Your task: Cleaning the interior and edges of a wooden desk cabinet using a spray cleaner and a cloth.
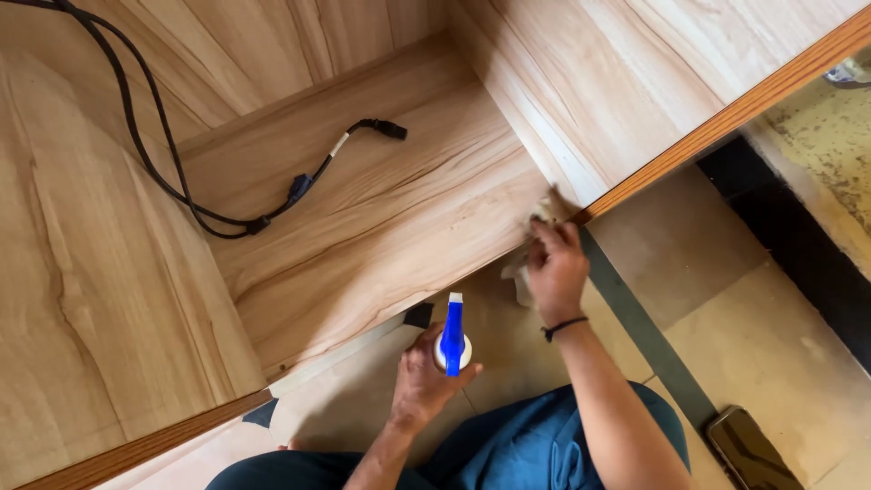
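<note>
A large open cabinet of light wood-grain board fills most of the view, its bottom shelf bare but for a black power cable with a plug end trailing across it from the upper left. Below the cabinet's front edge lies a tan tiled floor, with a dark flat phone-like slab on it at lower right. The person sits low before the cabinet, legs in blue-green cloth.

The right hand reaches forward on a nearly straight forearm, a thin black band at the wrist. Its fingers are curled together, pressing a small crumpled beige cloth against the shelf's front corner, where the shelf meets the right side panel.

The left hand is held closer to the body, forearm rising from below. Its fingers are wrapped closed around a white spray bottle with a blue trigger head, held upright just below the shelf's front edge, nozzle pointing toward the cabinet.
</note>
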